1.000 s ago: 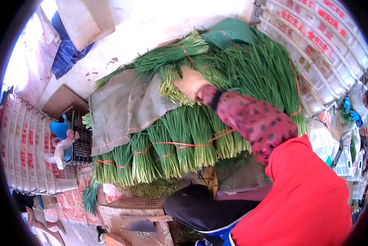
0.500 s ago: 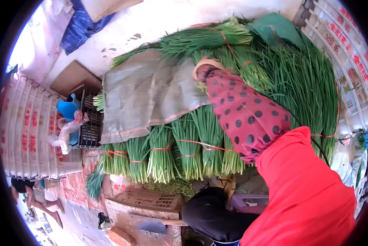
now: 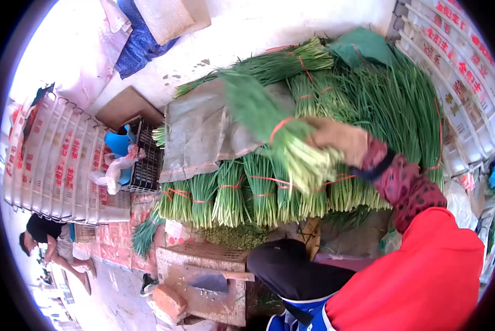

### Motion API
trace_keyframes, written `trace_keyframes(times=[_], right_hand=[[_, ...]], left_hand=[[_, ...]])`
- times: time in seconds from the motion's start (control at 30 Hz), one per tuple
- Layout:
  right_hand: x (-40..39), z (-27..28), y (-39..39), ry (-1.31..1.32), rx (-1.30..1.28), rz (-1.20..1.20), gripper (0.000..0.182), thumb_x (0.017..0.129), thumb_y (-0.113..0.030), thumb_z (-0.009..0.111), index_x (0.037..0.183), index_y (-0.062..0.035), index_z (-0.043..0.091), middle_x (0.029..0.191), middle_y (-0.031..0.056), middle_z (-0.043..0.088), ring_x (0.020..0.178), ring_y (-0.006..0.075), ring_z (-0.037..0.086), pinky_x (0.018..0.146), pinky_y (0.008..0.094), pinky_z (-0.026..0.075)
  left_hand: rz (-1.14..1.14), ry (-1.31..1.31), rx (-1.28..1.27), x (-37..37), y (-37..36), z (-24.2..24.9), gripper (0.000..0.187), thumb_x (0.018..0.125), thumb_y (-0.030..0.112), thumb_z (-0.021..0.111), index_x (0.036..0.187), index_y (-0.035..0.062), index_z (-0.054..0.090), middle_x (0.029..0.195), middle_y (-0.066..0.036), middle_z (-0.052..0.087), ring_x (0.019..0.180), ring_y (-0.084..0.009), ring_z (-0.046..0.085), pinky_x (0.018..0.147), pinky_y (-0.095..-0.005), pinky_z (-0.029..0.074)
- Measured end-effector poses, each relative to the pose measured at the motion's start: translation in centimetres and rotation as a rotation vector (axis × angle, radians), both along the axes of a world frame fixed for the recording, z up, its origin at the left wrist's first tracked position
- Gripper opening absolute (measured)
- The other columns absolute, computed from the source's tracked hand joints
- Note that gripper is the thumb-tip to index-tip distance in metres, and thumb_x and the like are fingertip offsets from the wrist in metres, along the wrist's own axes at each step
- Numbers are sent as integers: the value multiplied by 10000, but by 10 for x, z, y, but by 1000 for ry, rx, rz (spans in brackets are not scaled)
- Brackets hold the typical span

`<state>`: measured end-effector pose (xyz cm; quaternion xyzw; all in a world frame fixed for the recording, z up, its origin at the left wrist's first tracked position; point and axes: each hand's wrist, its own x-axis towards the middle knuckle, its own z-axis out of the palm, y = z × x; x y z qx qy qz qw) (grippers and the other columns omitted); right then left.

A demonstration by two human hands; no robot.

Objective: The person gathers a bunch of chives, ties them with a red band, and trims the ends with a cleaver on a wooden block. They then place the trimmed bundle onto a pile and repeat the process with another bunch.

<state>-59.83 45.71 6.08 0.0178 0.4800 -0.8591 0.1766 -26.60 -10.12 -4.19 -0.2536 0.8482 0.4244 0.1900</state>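
head view, left to right: person in a black shirt (image 3: 42, 230) bent over at far left, beside stacked white crates (image 3: 54, 165) with red lettering. black crate (image 3: 147, 163) holding a blue container (image 3: 119, 144). grey tarp (image 3: 206, 129) draped over a pile of green chive bundles (image 3: 247, 193), each tied with red bands. cleaver (image 3: 214, 282) lying on a chopping block (image 3: 200, 292) below the pile. lifted chive bundle (image 3: 269, 129), blurred, tilted, raised just above the pile. right hand (image 3: 338, 139) clamped round that bundle near its pale cut ends, spotted sleeve behind. more white crates (image 3: 457, 60) at far right. left hand not seen.
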Motion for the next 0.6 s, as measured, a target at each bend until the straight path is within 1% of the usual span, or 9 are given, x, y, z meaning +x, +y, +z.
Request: trace_keyframes(times=[0.07, 0.13, 0.17, 0.2, 0.27, 0.3, 0.33, 0.47, 0.6], right_hand=[[45, -3, -32, 157, -56, 178, 756, 837, -108, 671, 1472, 60, 298, 1221, 135, 605, 1056, 180, 622, 895, 306, 528], [81, 2, -73, 159, 191, 287, 895, 786, -67, 712, 1521, 51, 215, 1304, 110, 562, 1112, 123, 548, 941, 285, 479], [97, 2, -97, 159, -1, 355, 1009, 759, -188, 796, 1528, 51, 187, 1386, 119, 497, 1201, 148, 494, 1018, 310, 419], [112, 0, -125, 154, -200, 449, 1137, 733, -309, 880, 1535, 50, 158, 1467, 129, 432, 1291, 174, 440, 1094, 335, 359], [141, -1, -177, 213, -230, 589, 1160, 731, -306, 882, 1545, 35, 129, 1480, 126, 416, 1306, 167, 430, 1110, 334, 340], [159, -2, -200, 236, -319, 679, 1163, 741, -289, 874, 1551, 24, 101, 1497, 125, 391, 1321, 166, 412, 1122, 331, 323], [177, 2, -223, 266, -412, 775, 1122, 773, -255, 843, 1551, 26, 85, 1503, 120, 379, 1331, 166, 400, 1121, 326, 324], [197, 10, -279, 789, -1, 1047, 1010, 805, -127, 740, 1562, -6, 83, 1520, 136, 380, 1352, 170, 396, 1096, 316, 358], [208, 48, -335, 446, -149, 1078, 851, 832, -102, 676, 1534, -36, 198, 1522, 147, 368, 1323, 194, 429, 1018, 311, 423]], left_hand=[[-71, 132, 425, -41, -6, -48, 536, 981, 140, 508, 1468, 9, 323, 1356, -218, 509, 1198, -363, 557, 1006, -513, 474], [-191, 198, 779, -95, 87, 23, 795, 940, 422, 646, 1533, 99, 226, 1424, -226, 468, 1294, -398, 488, 1052, -530, 434], [-158, 232, 866, -110, 103, 29, 942, 849, 510, 721, 1545, 119, 222, 1458, -213, 444, 1339, -397, 446, 1077, -552, 402], [116, 133, 1126, -125, 103, 31, 738, 977, 232, 611, 1550, 77, 172, 1459, -201, 439, 1317, -314, 484, 1048, -456, 453], [133, 476, 1150, -125, 7, -48, 814, 970, 615, 435, 1533, 54, 259, 1523, -142, 386, 1396, -315, 368, 1170, -453, 298], [-57, 995, 857, -139, -5, -28, 812, 961, 626, 451, 1520, 58, 291, 1527, -142, 377, 1394, -291, 374, 1170, -459, 306], [233, 817, 1275, -119, 87, 91, 737, 971, 572, 497, 1480, 57, 363, 1431, -115, 508, 1184, -268, 581, 994, -401, 504], [345, 865, 882, -54, 34, 173, 502, 994, 291, 566, 1394, 14, 446, 1255, -132, 617, 1088, -277, 643, 938, -412, 548], [309, 709, 468, 27, 25, 225, 484, 941, 203, 639, 1339, -29, 494, 1200, -142, 642, 1047, -239, 654, 907, -373, 543]])
